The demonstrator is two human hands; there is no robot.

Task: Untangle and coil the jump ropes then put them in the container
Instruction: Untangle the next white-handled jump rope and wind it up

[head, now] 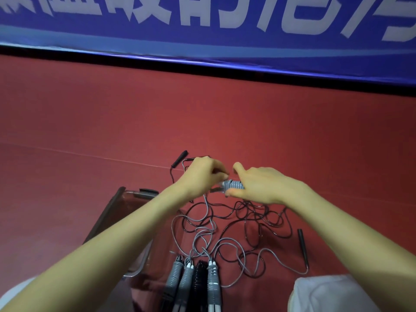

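Note:
My right hand (261, 185) grips a grey jump rope handle (233, 185) with grey cord wound round it. My left hand (202, 174) pinches the grey cord at the handle's left end. Loose grey cord (225, 244) and tangled black cord (254, 212) lie on the red floor below my hands. One black handle (301, 244) lies at the right, another black handle (179, 158) beyond my left hand. Several coiled ropes (193, 282), grey and black, lie side by side near me. A clear container (126, 199) sits under my left forearm.
A red floor (112, 122) stretches ahead to a black-based blue banner (202, 37) with white characters. My knees in white cloth (324, 293) show at the bottom corners.

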